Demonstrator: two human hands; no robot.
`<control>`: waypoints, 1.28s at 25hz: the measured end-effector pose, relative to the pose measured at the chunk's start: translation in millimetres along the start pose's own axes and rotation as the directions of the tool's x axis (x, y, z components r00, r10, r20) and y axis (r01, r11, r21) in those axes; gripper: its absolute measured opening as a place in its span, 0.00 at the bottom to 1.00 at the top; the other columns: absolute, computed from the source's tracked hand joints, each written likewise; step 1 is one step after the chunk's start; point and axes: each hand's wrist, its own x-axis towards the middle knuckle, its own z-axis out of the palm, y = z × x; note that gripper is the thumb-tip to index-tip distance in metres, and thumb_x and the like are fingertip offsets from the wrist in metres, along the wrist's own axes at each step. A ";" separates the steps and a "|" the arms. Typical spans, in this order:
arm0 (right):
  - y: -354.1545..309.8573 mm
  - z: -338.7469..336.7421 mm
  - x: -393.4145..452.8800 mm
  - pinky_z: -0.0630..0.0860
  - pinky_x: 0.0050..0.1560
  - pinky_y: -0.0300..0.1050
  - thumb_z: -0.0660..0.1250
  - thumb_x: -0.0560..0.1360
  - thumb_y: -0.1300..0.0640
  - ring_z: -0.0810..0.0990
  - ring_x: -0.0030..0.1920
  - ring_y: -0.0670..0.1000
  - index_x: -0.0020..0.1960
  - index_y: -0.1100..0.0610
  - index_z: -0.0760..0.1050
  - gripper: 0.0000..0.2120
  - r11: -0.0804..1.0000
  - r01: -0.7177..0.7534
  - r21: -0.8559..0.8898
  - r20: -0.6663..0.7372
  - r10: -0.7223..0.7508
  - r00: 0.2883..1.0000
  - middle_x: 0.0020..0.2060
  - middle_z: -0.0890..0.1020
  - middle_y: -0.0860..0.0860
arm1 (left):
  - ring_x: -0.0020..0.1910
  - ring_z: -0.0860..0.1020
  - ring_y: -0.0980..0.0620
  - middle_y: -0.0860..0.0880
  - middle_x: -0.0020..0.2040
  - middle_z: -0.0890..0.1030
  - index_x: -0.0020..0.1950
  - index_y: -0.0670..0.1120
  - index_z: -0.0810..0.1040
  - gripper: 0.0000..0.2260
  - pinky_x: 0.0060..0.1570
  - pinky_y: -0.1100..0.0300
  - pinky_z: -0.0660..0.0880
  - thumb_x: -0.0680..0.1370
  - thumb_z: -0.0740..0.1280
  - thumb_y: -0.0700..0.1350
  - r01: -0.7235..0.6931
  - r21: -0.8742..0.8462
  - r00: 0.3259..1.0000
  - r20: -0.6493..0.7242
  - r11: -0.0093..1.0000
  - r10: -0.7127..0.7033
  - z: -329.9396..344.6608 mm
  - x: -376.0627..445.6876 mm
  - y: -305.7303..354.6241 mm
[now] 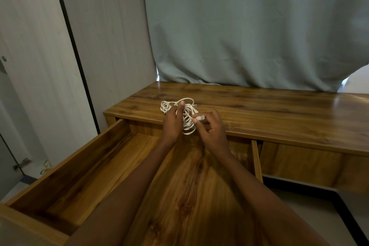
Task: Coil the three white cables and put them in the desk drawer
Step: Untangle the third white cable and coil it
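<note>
Two hands work above the open drawer (83, 168): left hand (173, 124) grips the coiled white cable (188, 124), right hand (211, 128) pinches its plug (200, 117) to finish the coil.

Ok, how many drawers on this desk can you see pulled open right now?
1. The open drawer is at the desk's left end, under both forearms. The panel to its right looks closed; anything further right is out of frame.

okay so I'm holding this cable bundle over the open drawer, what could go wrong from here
1. The coil in your left hand looks loose and uneven; loops may slip off and tangle.
2. Your right hand pinches only the plug; tugging there could strain it.
3. Another white cable lies on the desk right behind, possibly interlaced, and may get dragged along.
</note>
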 end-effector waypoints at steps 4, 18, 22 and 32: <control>-2.5 0.9 2.7 0.82 0.51 0.46 0.67 0.81 0.56 0.84 0.50 0.47 0.55 0.56 0.80 0.06 0.849 -0.359 0.389 -0.047 0.407 0.912 0.51 0.85 0.51 | 0.47 0.81 0.55 0.52 0.45 0.83 0.55 0.46 0.79 0.19 0.48 0.57 0.78 0.84 0.56 0.59 0.022 -0.123 0.999 0.042 0.992 -0.017 8.4 -1.5 1.2; 5.5 3.3 3.9 0.77 0.37 0.38 0.58 0.85 0.54 0.80 0.39 0.49 0.61 0.57 0.72 0.09 0.829 -0.450 0.333 -0.058 0.494 0.868 0.46 0.81 0.55 | 0.52 0.79 0.58 0.48 0.59 0.80 0.70 0.45 0.73 0.20 0.53 0.57 0.75 0.78 0.57 0.44 -0.295 0.120 0.873 0.436 0.948 0.217 9.1 -11.3 -10.4; 7.0 3.4 10.1 0.79 0.49 0.49 0.60 0.84 0.55 0.83 0.48 0.53 0.58 0.55 0.76 0.07 0.620 -0.527 0.582 -0.021 0.659 0.752 0.49 0.84 0.56 | 0.47 0.77 0.67 0.52 0.59 0.78 0.73 0.46 0.69 0.17 0.46 0.68 0.70 0.84 0.58 0.46 -0.355 0.131 0.839 0.482 0.926 0.253 8.7 -16.7 -9.3; 8.9 -16.3 14.8 0.81 0.41 0.45 0.64 0.81 0.60 0.84 0.39 0.52 0.52 0.61 0.80 0.06 0.342 -0.514 0.787 0.113 0.738 0.665 0.40 0.85 0.55 | 0.66 0.75 0.60 0.52 0.70 0.75 0.77 0.47 0.66 0.21 0.65 0.61 0.71 0.84 0.59 0.50 -0.380 0.067 0.815 0.495 0.922 0.300 22.3 -23.1 -14.4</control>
